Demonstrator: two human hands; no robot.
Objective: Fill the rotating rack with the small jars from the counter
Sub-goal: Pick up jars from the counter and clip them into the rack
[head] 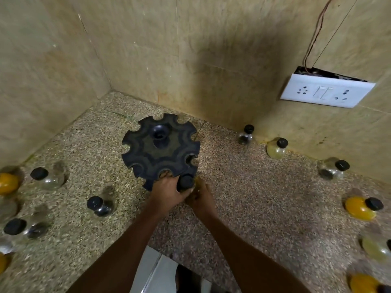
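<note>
At rack (pixel 160 149) near edge, both hands (pixel 169 192), apparently around jar (pixel 186 182).

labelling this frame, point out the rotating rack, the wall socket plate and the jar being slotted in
rotating rack (pixel 148 151): head view, on its dark top disc.
wall socket plate (pixel 326 90): head view, on the white face near the switches.
jar being slotted in (pixel 186 181): head view, on its black cap.

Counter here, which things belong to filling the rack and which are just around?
Job: rotating rack; jar held at its rim by left hand and right hand; loose jars, e.g..
Around: switch plate, wires.
</note>
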